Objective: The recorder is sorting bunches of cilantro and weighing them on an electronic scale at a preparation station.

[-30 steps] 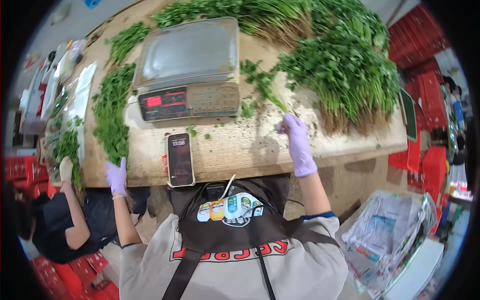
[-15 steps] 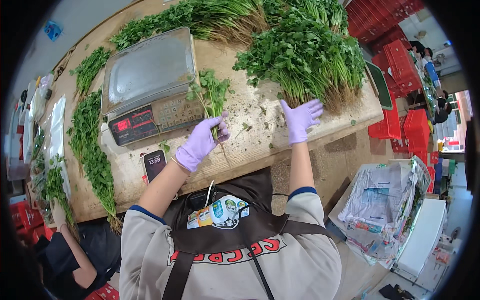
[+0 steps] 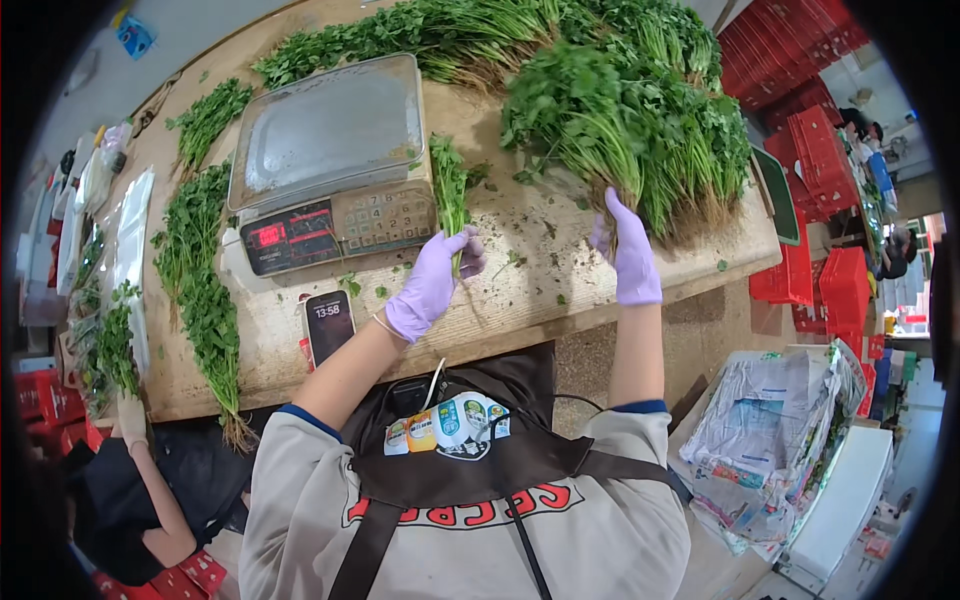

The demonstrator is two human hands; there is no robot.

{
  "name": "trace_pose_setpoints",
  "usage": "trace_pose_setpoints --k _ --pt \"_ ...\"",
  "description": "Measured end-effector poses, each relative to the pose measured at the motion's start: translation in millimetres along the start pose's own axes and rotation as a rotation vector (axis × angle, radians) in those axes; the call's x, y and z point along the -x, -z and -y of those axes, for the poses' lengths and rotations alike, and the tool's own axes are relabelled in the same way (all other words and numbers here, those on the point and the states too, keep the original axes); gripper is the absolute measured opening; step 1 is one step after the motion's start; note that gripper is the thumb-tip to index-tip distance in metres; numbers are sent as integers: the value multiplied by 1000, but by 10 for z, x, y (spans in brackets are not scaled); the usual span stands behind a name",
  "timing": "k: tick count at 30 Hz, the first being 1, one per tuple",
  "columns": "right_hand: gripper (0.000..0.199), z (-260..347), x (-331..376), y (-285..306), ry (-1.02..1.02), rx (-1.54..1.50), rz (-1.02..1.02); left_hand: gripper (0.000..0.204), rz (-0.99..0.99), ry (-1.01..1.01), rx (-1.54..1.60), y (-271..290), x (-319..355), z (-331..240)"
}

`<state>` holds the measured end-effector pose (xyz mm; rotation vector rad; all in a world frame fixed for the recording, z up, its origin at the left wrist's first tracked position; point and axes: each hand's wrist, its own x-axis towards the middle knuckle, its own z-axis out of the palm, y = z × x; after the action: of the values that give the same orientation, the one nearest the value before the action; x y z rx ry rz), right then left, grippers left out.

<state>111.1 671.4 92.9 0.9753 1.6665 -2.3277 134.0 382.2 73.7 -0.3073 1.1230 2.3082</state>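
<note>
Left of the scale we find a row of leafy herbs on the bench. Just right of the scale, the left hand has its fingers closed around the lower stems of a small bunch. Farther right of the scale, the right hand has fingers closed about the root end of a fuller bunch. We judge both light, limp and easily bruised; we advise gripping stems above the roots, sparing the leaves.
</note>
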Motion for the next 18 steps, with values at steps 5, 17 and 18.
trace_pose_setpoints --k 5,17,18 --pt "33 -338 896 -410 -163 -323 79 20 19 -51 -27 -19 -63 130" --pt "41 -1247 726 -666 -353 -312 309 42 -283 -327 -565 90 -591 477" --pt "43 -1245 725 -702 -360 -354 325 42 -287 -327 -567 117 -547 409"
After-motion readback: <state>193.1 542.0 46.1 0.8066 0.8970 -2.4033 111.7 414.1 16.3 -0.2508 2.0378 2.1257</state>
